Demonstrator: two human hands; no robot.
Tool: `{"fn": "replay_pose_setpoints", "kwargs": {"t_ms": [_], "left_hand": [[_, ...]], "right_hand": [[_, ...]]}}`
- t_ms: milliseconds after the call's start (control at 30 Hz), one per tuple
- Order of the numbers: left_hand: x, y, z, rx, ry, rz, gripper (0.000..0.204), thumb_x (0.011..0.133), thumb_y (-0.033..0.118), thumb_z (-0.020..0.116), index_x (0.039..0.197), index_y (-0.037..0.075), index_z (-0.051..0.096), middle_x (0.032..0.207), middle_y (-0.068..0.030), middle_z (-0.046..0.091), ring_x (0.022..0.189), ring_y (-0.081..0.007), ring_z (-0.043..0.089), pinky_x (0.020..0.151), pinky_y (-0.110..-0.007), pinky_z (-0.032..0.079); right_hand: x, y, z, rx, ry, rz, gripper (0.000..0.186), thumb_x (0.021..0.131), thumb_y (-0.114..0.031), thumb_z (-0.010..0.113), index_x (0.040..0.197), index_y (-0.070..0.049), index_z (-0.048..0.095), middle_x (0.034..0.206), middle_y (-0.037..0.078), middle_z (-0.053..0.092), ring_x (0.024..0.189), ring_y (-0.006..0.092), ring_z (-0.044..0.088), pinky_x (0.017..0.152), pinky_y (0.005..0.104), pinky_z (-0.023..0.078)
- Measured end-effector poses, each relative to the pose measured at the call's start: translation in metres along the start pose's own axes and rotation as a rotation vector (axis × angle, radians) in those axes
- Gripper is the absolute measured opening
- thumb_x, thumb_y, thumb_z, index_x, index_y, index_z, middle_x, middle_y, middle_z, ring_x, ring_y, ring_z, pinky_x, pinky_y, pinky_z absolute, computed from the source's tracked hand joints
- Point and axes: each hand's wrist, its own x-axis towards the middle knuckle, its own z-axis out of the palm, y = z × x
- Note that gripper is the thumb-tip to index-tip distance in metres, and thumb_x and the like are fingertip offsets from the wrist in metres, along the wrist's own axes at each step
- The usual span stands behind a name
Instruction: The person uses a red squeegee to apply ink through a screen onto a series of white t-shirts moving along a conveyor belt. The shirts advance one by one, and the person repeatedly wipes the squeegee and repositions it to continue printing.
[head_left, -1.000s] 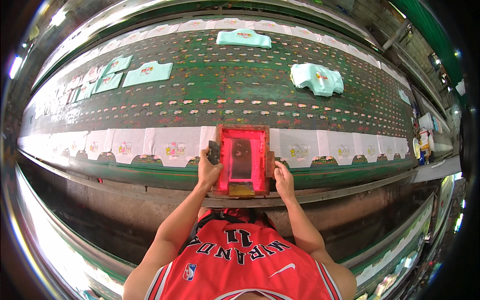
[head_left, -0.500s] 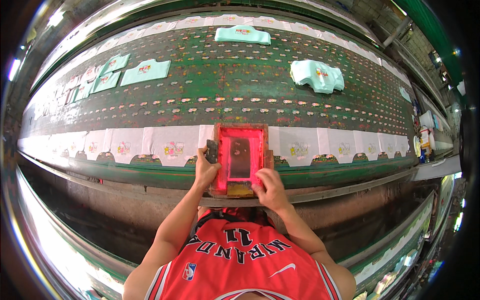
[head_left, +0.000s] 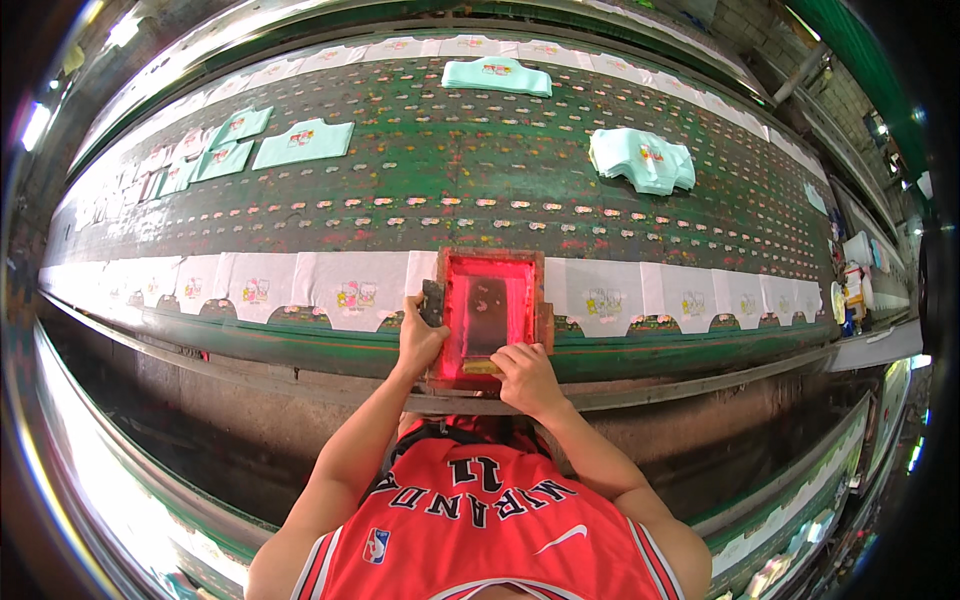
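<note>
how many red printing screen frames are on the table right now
1: the red screen frame lies at the table's near edge, left hand on its left side, right hand at its near end.

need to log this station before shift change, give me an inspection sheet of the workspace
surface: long green printing table dotted with small colour marks, a row of white fabric pieces along its near edge
job's things: red screen frame lying flat on the white row; a tool sits at its near end under the right hand, too hidden to tell
clutter: pale green garments stacked and spread on the far side
grippers: left hand grips the frame's left edge; right hand rests on its near end
cables: nothing seen
surroundings: more tables curve away on both sides; small items at far right, too small to tell
</note>
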Motion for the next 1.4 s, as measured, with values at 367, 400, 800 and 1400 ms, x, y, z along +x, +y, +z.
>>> {"fn": "replay_pose_setpoints", "kwargs": {"t_ms": [367,400,800,1400], "left_hand": [[0.000,0.004,0.000,-0.016,-0.043,-0.065,0.082,0.072,0.006,0.079,0.143,-0.007,0.041,0.121,-0.0308,0.065,0.111,-0.0403,0.067,0.098,-0.043,0.050],[0.000,0.001,0.000,-0.022,-0.039,-0.073,0.082,0.072,0.006,0.079,0.143,-0.007,0.041,0.121,-0.0304,0.065,0.111,-0.0404,0.066,0.098,-0.043,0.050],[0.001,-0.010,0.005,-0.020,-0.016,-0.027,0.079,0.073,0.007,0.075,0.143,-0.004,0.040,0.116,-0.0269,0.064,0.106,-0.0365,0.065,0.095,-0.041,0.051],[-0.001,-0.004,0.000,-0.011,-0.033,0.010,0.079,0.076,0.007,0.074,0.144,-0.007,0.038,0.127,-0.0317,0.061,0.117,-0.0413,0.063,0.103,-0.044,0.048]], "right_hand": [[0.026,0.027,0.021,-0.209,0.085,-0.005,0.026,0.076,-0.003,0.061,0.101,-0.005,0.068,0.102,0.007,0.069,0.100,0.0259,0.065,0.084,0.0434,0.044],[0.041,0.038,0.025,-0.222,0.109,-0.007,0.026,0.077,-0.004,0.063,0.102,-0.006,0.068,0.103,0.006,0.069,0.101,0.0263,0.065,0.085,0.0437,0.045],[0.125,0.092,0.021,-0.136,0.135,0.082,0.015,0.083,-0.010,0.075,0.098,-0.011,0.073,0.097,0.004,0.071,0.099,0.0289,0.067,0.084,0.0498,0.047],[-0.032,-0.024,0.002,0.023,0.091,0.095,0.043,0.082,-0.016,0.076,0.122,-0.002,0.068,0.119,0.010,0.068,0.115,0.0297,0.063,0.096,0.0452,0.046]]}}
